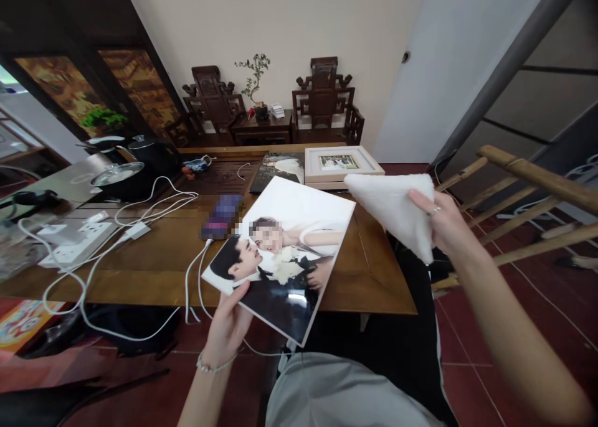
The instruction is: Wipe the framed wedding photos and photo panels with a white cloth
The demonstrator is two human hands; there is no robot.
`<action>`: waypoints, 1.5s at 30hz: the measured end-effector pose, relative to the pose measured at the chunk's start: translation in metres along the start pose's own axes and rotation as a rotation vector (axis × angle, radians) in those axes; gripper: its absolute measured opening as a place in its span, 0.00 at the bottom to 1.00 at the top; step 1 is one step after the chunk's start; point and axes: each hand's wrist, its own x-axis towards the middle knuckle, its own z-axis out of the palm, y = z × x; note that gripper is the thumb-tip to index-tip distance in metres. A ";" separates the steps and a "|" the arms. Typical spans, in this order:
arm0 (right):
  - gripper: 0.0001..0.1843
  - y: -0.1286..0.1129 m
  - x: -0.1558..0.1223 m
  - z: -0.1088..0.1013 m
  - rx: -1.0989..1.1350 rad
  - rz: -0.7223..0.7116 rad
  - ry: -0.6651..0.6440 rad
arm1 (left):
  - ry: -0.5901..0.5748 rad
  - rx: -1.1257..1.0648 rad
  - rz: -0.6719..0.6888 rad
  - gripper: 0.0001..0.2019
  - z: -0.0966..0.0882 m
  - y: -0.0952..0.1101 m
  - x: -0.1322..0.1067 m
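Observation:
My left hand (230,327) grips the near lower edge of a large glossy wedding photo panel (299,228), holding it tilted over the near edge of the wooden table (154,259). My right hand (439,218) is raised to the right of the panel, fingers closed on a folded white cloth (397,203) that hangs just off the panel's upper right corner. I cannot tell whether the cloth touches the panel.
A white framed photo (337,163) and a dark photo print (278,168) lie at the table's far side. White cables and power strips (77,240) sprawl at left, near a phone (223,216) and kettles (126,165). A bamboo chair (527,190) stands at right.

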 end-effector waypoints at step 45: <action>0.24 0.003 0.128 0.251 -1.324 -0.758 -0.828 | 0.155 0.075 0.076 0.16 0.029 -0.003 0.021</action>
